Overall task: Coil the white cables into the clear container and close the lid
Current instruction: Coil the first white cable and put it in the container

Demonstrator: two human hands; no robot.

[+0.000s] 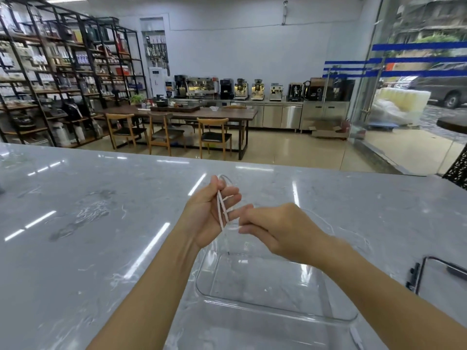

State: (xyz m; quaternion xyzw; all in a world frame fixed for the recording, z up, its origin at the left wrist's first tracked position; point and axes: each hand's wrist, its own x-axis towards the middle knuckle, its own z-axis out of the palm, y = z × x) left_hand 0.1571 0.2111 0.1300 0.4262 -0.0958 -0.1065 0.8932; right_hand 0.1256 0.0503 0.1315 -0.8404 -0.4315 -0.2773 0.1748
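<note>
At frame centre, the left hand (pixel 206 218) grips looped white cable (pixel 222 213); the right hand (pixel 280 231) pinches its strand above the clear container (pixel 275 314) on the counter (pixel 101 223).

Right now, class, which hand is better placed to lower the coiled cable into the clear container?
Probably left. The left hand holds the white cable loops above the far end of the clear container; the right hand only pinches one strand beside it.

- No text I can actually read anywhere, sorry.
- Shelving (pixel 50 79), far beyond and left of the left hand (pixel 202 218) gripping the white cable (pixel 220 213): labels are just blur.
- Coffee machines (pixel 240 88), far beyond it: brands too small to read.
</note>
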